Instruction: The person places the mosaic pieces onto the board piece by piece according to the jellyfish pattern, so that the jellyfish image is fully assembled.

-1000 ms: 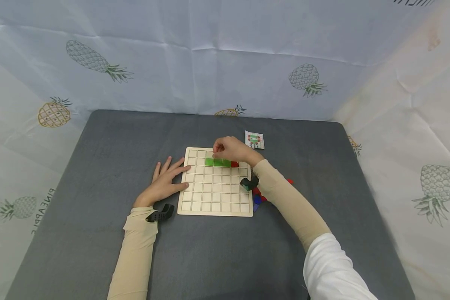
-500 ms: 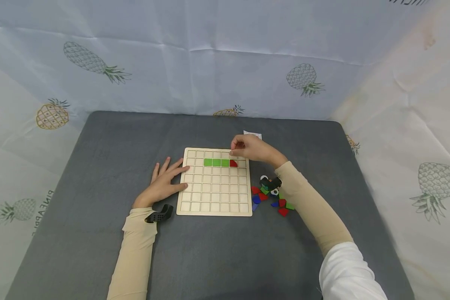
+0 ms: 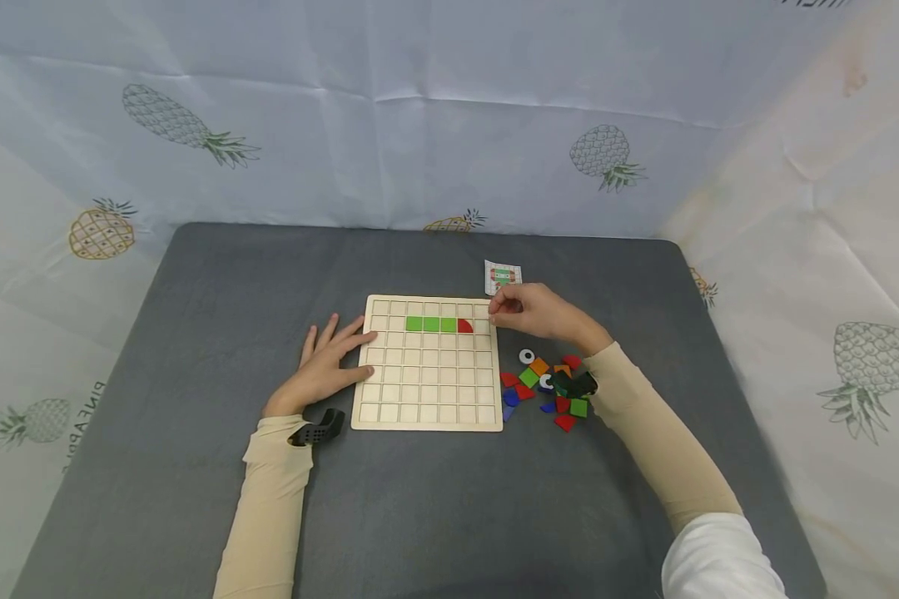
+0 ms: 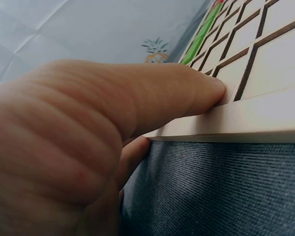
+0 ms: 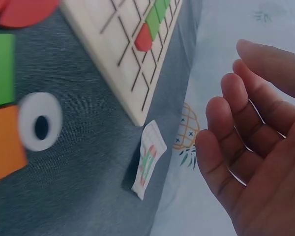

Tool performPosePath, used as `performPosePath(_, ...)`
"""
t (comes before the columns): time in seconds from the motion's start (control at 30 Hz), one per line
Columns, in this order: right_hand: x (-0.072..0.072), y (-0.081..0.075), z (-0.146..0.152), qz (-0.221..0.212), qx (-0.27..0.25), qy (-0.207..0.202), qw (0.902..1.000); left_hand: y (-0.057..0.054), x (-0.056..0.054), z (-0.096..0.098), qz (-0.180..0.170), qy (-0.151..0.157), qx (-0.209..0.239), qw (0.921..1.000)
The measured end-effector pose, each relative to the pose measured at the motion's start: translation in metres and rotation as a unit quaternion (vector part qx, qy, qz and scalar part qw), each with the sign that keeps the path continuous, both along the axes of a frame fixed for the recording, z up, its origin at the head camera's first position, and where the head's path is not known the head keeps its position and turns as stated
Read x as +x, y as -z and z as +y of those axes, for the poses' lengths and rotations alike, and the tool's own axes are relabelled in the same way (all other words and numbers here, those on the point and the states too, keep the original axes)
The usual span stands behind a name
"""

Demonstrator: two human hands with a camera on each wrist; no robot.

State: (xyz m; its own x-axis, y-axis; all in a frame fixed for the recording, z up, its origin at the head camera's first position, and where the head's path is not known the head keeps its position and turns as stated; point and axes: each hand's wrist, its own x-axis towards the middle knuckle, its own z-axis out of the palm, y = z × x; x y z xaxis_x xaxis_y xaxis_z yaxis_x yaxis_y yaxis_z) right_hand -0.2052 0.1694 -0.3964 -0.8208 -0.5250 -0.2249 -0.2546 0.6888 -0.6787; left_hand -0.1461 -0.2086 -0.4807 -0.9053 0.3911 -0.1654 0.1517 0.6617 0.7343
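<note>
A light wooden grid board (image 3: 419, 391) lies on the dark table. In its second row from the back sit three green square tiles (image 3: 431, 324) and, to their right, a red tile with one rounded corner (image 3: 464, 325). My left hand (image 3: 318, 374) rests with fingers spread at the board's left edge; the left wrist view shows the thumb (image 4: 196, 91) pressing the rim. Over the board's back right corner hovers my right hand (image 3: 547, 314). Its fingers are loosely bent, and the right wrist view shows a gap between thumb and fingertips (image 5: 206, 140) with nothing held.
Behind the right hand lies a small printed card (image 3: 500, 270) with a red and green pattern. Loose pieces are scattered right of the board, among them a white ring (image 3: 526, 356), an orange square (image 3: 539, 366) and a blue piece (image 3: 511, 398). A pineapple-print curtain (image 3: 389, 150) hangs behind.
My right hand has moved right, from above the green tiles to the board's back right corner, uncovering the tiles and the loose pieces. The left hand has stayed in place.
</note>
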Motion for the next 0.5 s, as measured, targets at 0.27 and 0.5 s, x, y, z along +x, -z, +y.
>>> performPosePath(0.27, 0.025, 0.008, 0.013, -0.009, -0.004, -0.003, 0.9999, 0.001, 0.001, -0.001, 0.003, 0.001, -0.001, 1.0)
performPosePath(0.5, 0.042, 0.014, 0.019, -0.012, 0.009, 0.011, 0.9998, 0.002, 0.0, -0.001, 0.005, 0.004, -0.004, 1.0)
